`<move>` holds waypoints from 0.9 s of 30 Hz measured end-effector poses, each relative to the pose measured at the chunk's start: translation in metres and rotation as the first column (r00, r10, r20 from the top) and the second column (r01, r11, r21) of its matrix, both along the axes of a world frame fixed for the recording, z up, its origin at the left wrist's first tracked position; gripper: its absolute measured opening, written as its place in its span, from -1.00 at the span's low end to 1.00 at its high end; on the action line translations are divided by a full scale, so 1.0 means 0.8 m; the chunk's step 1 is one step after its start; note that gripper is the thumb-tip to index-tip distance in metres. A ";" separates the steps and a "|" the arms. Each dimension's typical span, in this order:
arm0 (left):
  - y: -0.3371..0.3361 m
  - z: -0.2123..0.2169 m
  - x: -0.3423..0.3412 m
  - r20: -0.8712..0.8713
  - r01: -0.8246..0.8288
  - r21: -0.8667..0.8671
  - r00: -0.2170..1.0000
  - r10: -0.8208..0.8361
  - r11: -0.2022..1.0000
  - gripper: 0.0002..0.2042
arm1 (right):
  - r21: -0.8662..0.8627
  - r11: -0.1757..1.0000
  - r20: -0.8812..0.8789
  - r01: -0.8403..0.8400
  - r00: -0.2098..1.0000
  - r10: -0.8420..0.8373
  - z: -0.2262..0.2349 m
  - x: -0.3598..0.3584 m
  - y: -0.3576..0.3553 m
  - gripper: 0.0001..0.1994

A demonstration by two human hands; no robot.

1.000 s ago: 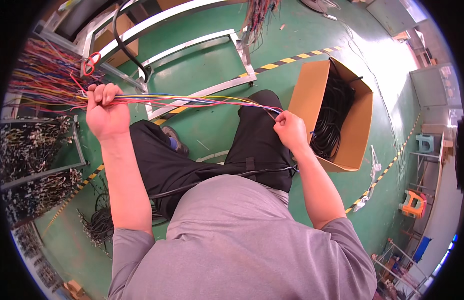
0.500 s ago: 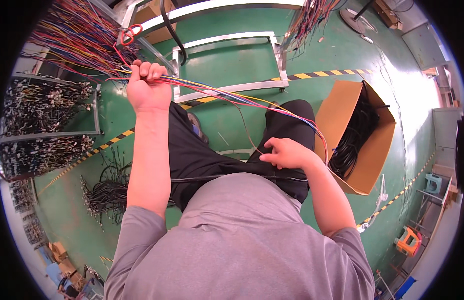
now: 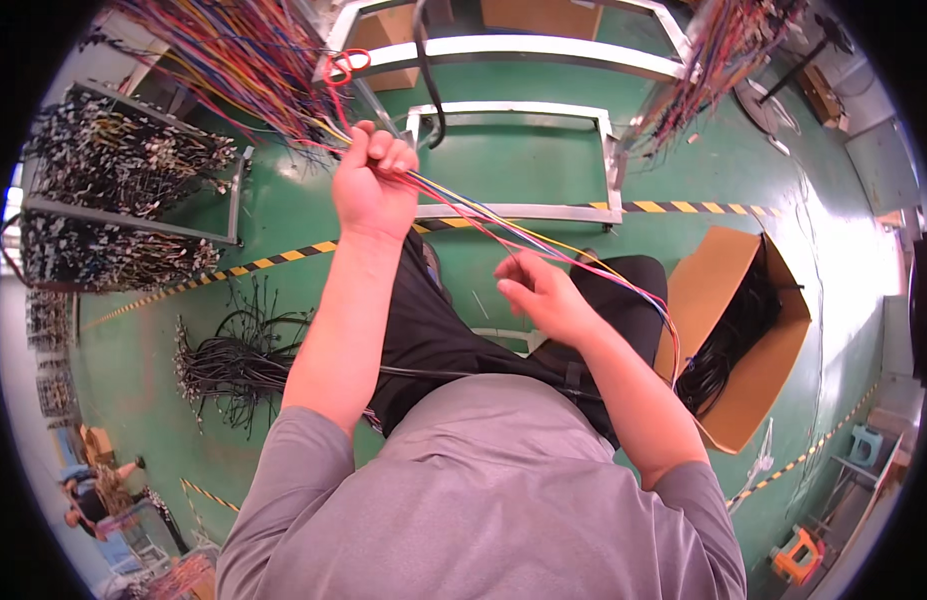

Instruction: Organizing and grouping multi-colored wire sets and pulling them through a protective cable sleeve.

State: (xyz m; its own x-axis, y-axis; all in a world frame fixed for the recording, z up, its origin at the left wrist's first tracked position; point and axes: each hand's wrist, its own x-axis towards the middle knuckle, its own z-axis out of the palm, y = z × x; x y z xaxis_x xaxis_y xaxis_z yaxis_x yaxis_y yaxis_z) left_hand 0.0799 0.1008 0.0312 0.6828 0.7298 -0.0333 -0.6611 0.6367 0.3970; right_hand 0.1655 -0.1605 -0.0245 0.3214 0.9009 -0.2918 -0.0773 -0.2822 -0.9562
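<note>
My left hand (image 3: 376, 190) is closed in a fist around a bundle of thin coloured wires (image 3: 458, 199), red, yellow, blue, white and pink. From my fist the bundle runs right, over my right knee, and bends down toward the cardboard box. My right hand (image 3: 551, 298) is just below the middle of the bundle, fingers curled. A thin brownish wire, separate from the bundle, leads to its fingertips, which seem to pinch it. A black cable (image 3: 423, 372) lies across my lap.
At right is an open cardboard box (image 3: 698, 285) holding black cables (image 3: 718, 365). Ahead stands a metal frame (image 3: 503, 212) with wire bunches (image 3: 253, 60) hanging beside it. More black cables (image 3: 248, 362) lie at left, near a loaded rack (image 3: 133, 220). Another person (image 3: 88, 500) is far lower left.
My right hand has moved up toward the bundle, with the thin wire at its fingers. My left hand keeps its grip on the bundle. The whole view has shifted.
</note>
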 end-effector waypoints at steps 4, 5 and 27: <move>-0.002 -0.017 0.000 -0.040 0.021 -0.058 0.999 -0.023 0.998 -0.85 | 0.034 0.998 -0.043 -0.046 0.998 0.048 0.078 -0.007 0.003 -0.81; -0.010 -0.018 0.002 -0.063 0.003 -0.053 0.998 -0.006 0.999 -0.85 | 0.058 0.998 -0.129 -0.008 0.992 0.016 0.086 -0.006 0.006 -0.77; -0.120 -0.066 -0.003 -0.493 0.302 0.094 0.842 -0.219 0.949 -0.82 | 0.102 0.993 -0.430 0.064 0.902 -0.014 0.176 0.041 0.118 -0.78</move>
